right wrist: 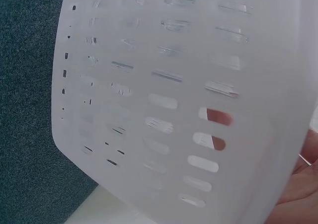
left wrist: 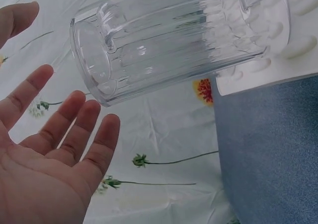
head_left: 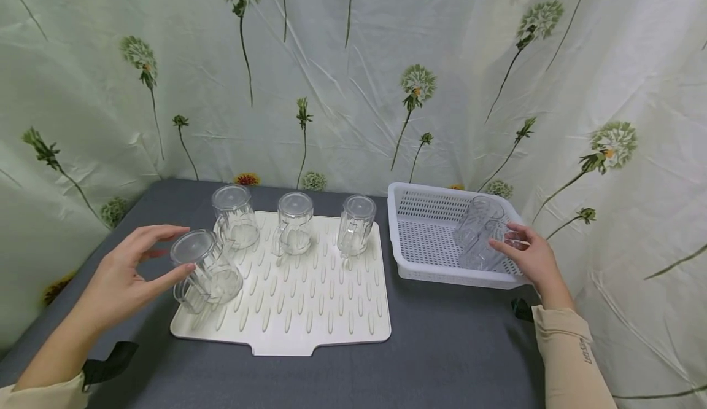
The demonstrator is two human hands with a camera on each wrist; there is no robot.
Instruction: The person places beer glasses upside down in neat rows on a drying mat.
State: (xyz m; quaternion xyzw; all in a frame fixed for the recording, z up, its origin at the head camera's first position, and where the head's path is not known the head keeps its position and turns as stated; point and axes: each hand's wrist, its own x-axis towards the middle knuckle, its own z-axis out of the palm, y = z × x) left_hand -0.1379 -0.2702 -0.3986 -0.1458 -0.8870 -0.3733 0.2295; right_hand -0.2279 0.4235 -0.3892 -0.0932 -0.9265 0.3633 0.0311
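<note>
My left hand [head_left: 124, 274] is spread around the raised base of an upside-down clear glass mug [head_left: 207, 268] at the drying mat's [head_left: 301, 329] left edge. In the left wrist view its straight fingers [left wrist: 102, 144] stand apart from the mug [left wrist: 164, 45]. My right hand [head_left: 533, 261] reaches over the right side of a white slotted basket [head_left: 405, 268], thumb and fingertips right at a clear glass mug [head_left: 483, 249] lying inside. I cannot tell whether they grip it. In the right wrist view, the basket wall [right wrist: 129, 129] hides most of that hand.
Three more upside-down glass mugs stand along the mat's back: left [head_left: 234, 215], middle [head_left: 295, 222] and right [head_left: 356, 225]. Another mug [head_left: 477, 215] lies at the back of the basket. A dark grey table [head_left: 442, 347] carries everything, with a flowered curtain [head_left: 342, 89] behind.
</note>
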